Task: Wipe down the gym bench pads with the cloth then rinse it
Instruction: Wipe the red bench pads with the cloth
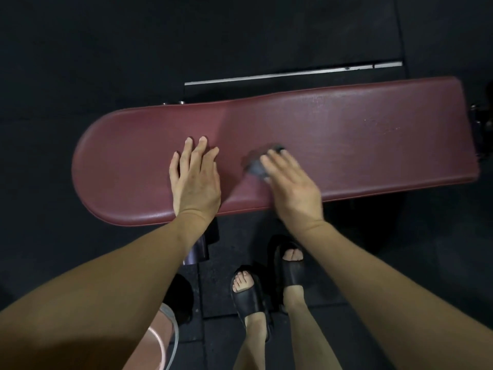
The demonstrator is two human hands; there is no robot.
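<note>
Soft, floppy grey cloth (257, 165), probably bunches easily; best pinned flat under right hand (290, 188) fingers. Left hand (196, 180) spread flat, bracing maroon bench pad (346, 134).

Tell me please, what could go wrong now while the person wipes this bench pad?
1. The right hand presses the small dark cloth with fairly straight fingers; the cloth may slip out or bunch up.
2. The left hand rests flat on the maroon pad, so the area under it may stay unwiped.
3. The far right end of the pad could be missed, since both hands are nearer the rounded end.
</note>
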